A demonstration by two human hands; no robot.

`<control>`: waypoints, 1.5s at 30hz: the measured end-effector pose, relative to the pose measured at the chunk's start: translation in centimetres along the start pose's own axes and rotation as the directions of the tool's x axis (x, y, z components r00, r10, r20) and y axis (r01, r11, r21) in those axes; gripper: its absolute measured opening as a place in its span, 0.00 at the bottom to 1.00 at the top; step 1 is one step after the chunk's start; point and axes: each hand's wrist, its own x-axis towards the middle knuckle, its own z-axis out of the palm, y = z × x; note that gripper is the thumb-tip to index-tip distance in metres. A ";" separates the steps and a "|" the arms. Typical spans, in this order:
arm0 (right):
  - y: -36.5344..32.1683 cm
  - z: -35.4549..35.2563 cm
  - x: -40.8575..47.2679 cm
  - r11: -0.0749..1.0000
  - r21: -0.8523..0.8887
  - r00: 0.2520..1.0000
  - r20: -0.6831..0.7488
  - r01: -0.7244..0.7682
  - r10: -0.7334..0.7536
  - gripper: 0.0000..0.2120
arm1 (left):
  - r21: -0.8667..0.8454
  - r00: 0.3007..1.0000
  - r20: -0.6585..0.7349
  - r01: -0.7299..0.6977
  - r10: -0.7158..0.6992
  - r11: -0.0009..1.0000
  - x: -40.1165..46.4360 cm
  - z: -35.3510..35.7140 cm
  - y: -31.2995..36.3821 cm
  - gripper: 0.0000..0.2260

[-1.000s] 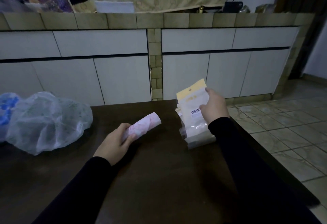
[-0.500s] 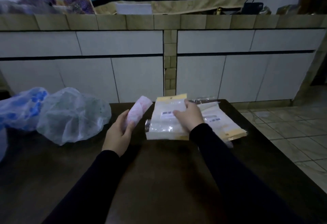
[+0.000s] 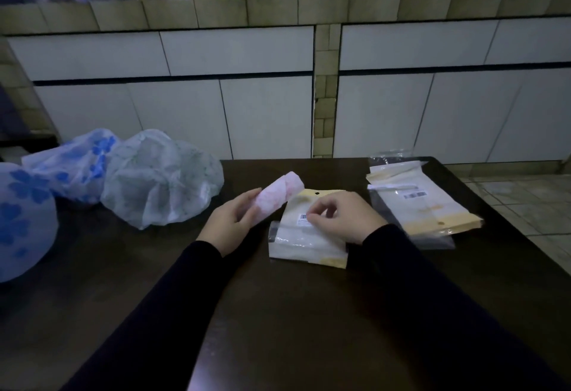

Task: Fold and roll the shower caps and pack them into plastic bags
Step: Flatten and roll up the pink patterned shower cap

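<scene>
Since a second ago the right hand (image 3: 346, 216) has carried its plastic bag (image 3: 304, 236) down onto the dark table (image 3: 278, 313), pinching the bag's upper face near the barcode. At nine o'clock of it, the left hand (image 3: 230, 223) grips the rolled pink shower cap (image 3: 279, 197). Farther, at two o'clock, lies the bag stack (image 3: 417, 205); at ten o'clock, loose shower caps (image 3: 154, 177).

Your sleeves: long, plain black, snug to the wrists, left sleeve (image 3: 173, 307) from 7 o'clock, right sleeve (image 3: 432, 298) from 5. Hands bare, no markings visible.
</scene>
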 end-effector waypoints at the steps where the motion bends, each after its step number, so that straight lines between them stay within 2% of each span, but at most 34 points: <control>1: 0.0 -0.3 -0.2 0.996 0.083 0.994 0.103 0.033 -0.042 0.04 | 0.000 1.000 -0.003 0.003 -0.003 1.000 0.1 0.0 -0.3 0.19; 3: 0.2 -0.7 -0.3 0.986 0.161 0.963 0.256 0.043 -0.083 0.04 | -0.004 1.000 0.000 0.008 -0.008 1.000 0.3 -0.1 -0.8 0.18; 6: 0.0 -1.3 -0.6 0.990 0.137 0.906 0.416 0.020 -0.076 0.07 | -0.006 1.000 -0.002 0.005 -0.005 1.000 0.5 -0.2 -1.1 0.18; 8: -0.3 -1.4 -0.6 0.996 0.086 0.870 0.489 0.021 -0.061 0.10 | -0.009 1.000 0.001 0.002 -0.002 1.000 0.5 -0.3 -1.0 0.18; 10: -0.7 -1.0 -0.5 0.998 -0.041 0.862 0.506 0.039 -0.012 0.15 | -0.019 1.000 0.006 0.005 -0.004 1.000 0.6 -0.3 -1.0 0.19; 12: -0.8 -0.1 -0.3 0.989 -0.136 0.898 0.440 0.057 0.009 0.20 | -0.040 1.000 0.001 0.000 0.000 0.999 0.5 -0.3 -1.0 0.18; 16: -0.2 1.4 0.5 0.987 -0.153 0.979 0.202 0.058 -0.026 0.20 | -0.082 0.999 -0.025 -0.031 0.029 0.996 0.2 -0.6 -1.1 0.17; 21: 0.1 2.0 0.6 0.948 -0.310 0.993 -0.068 0.070 -0.095 0.09 | -0.167 0.998 0.058 -0.020 0.030 0.986 -0.3 -1.3 -1.1 0.16; 24: -0.2 2.0 0.4 0.950 -0.302 0.996 -0.011 0.083 -0.091 0.10 | -0.243 0.992 0.118 -0.012 0.041 0.970 -0.6 -1.8 -1.0 0.11; 27: -0.1 1.5 0.2 0.974 -0.214 0.997 0.040 0.075 -0.069 0.13 | -0.307 0.983 0.179 0.015 0.042 0.952 -0.7 -2.3 -1.3 0.11; 32: 0.4 1.5 0.4 0.992 -0.117 0.998 -0.024 0.050 -0.053 0.08 | -0.490 0.981 0.194 0.076 0.023 0.868 -0.8 -3.2 -1.8 0.21; 35: 0.4 1.7 0.7 0.993 -0.117 0.996 -0.077 0.033 -0.042 0.08 | -0.543 0.973 0.230 0.117 0.014 0.831 -0.8 -3.3 -1.9 0.17; 37: 0.4 1.9 0.7 0.990 -0.136 0.988 -0.145 0.036 -0.056 0.08 | -0.520 0.973 0.231 0.131 -0.008 0.844 -0.9 -3.2 -1.7 0.10; 40: 0.0 2.4 0.6 0.981 -0.176 0.968 -0.217 0.085 -0.123 0.08 | -0.407 0.979 0.204 0.112 -0.030 0.907 -0.9 -2.7 -1.3 0.05; 42: -0.5 2.9 0.4 0.967 -0.212 0.960 -0.208 0.140 -0.185 0.08 | -0.315 0.985 0.174 0.073 -0.019 0.946 -0.9 -2.2 -1.1 0.06; 45: -0.8 3.3 0.3 0.947 -0.225 0.958 -0.120 0.228 -0.259 0.09 | -0.233 0.992 0.126 0.028 0.002 0.972 -0.8 -1.7 -1.0 0.06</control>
